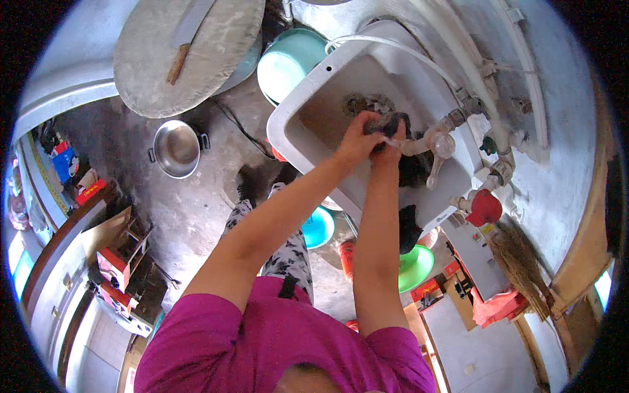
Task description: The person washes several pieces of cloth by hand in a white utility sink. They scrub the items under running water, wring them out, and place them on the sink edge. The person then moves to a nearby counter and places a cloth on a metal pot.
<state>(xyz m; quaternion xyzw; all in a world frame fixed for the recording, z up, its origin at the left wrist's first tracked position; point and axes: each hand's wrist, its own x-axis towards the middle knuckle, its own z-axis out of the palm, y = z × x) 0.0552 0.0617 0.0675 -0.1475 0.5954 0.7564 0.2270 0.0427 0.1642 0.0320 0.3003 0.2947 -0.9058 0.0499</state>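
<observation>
Both of my hands are over a white sink (283, 112), close together beneath the tap (443, 145). My left hand (359, 139) has its fingers closed on a dark, bunched cloth (395, 120). On the same cloth, my right hand (386, 153) grips from the near side, its fingers partly hidden. Whether the cloth is a sock or another garment cannot be made out. More dark fabric (415, 167) lies in the sink under the tap, and a black cloth (410, 228) hangs at the sink's near edge.
Pipes with a red valve handle (485, 207) run along the right wall. A pale green tub (288, 64) stands beyond the sink. At the far left a cleaver (186, 40) rests on a round board (139, 69). A metal pot (177, 149) and blue basin (318, 228) are on the floor.
</observation>
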